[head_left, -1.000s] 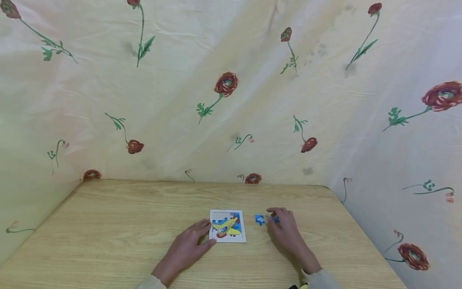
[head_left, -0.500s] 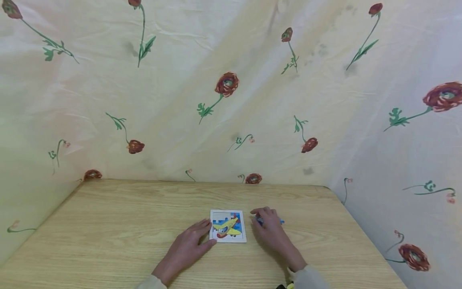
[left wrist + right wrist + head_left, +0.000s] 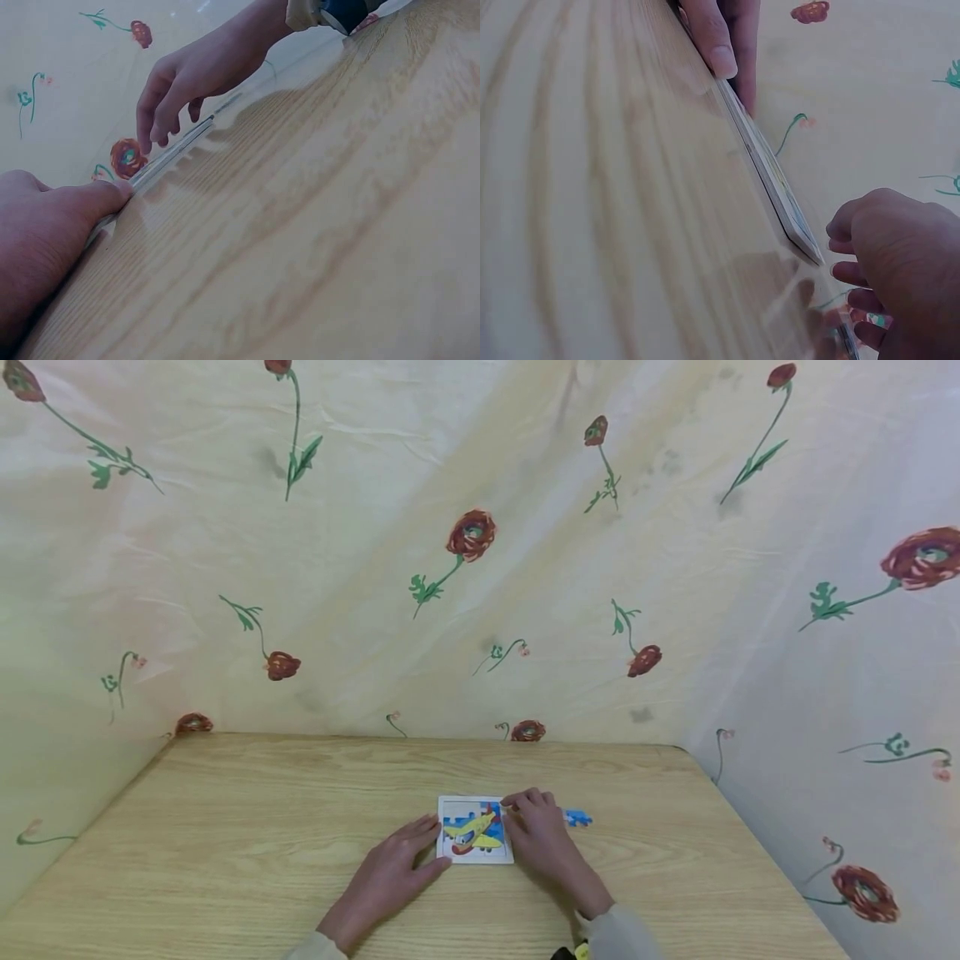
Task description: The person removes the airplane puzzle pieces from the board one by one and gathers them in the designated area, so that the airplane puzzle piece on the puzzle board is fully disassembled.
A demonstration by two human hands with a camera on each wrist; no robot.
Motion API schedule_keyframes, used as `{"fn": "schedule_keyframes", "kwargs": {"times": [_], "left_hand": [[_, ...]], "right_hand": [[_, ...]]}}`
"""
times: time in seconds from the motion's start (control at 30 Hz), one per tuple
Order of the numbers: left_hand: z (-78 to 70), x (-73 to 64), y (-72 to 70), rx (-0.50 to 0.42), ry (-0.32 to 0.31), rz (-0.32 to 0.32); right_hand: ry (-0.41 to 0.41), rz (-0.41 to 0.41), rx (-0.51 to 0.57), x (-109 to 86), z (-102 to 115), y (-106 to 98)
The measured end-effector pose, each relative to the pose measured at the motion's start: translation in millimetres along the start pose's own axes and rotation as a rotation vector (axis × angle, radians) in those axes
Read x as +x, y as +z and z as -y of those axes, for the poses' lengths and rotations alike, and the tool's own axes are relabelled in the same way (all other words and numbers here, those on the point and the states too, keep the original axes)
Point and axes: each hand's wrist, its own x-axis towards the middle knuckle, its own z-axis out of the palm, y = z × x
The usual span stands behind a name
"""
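A square jigsaw puzzle (image 3: 476, 862) with a white border and a yellow airplane picture lies flat on the table, with bare spots in its upper left part. At its left edge is my left hand (image 3: 393, 868), its thumb on the near left corner and its fairly straight fingers along the side. My right hand (image 3: 543, 839) hovers at the puzzle's right edge, fingertips over the upper right corner. Both wrist views show the right fingers loosely bent, and I see nothing between them. Just right of that hand lies a blue puzzle piece (image 3: 577, 817), partly covered.
The wood-grain table (image 3: 300, 793) stretches around the puzzle. A flowered cloth (image 3: 360, 568) hangs behind the table and along its sides. At the right wrist, near the bottom edge, a small black and yellow object (image 3: 572, 952) shows in part.
My right hand has moved left from the loose blue pieces to the puzzle's right edge, uncovering the farther piece. The nearer piece is out of sight. My left hand has stayed put.
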Motion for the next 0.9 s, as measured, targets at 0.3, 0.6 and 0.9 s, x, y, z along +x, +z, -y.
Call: {"fn": "schedule_keyframes", "kwargs": {"times": [0.3, 0.6, 0.9], "left_hand": [[-1.8, -0.1, -0.6, -0.002, 0.0, 0.002], [-0.9, -0.6, -0.8, 0.001, -0.001, 0.005], [-1.1, -0.2, -1.2, -0.006, 0.003, 0.006]], "right_hand": [[0.032, 0.001, -0.043, 3.9, 4.7, 5.9], [0.056, 0.009, -0.049, 6.6, 4.2, 11.5], [0.065, 0.007, -0.032, 8.5, 6.9, 12.2]]}}
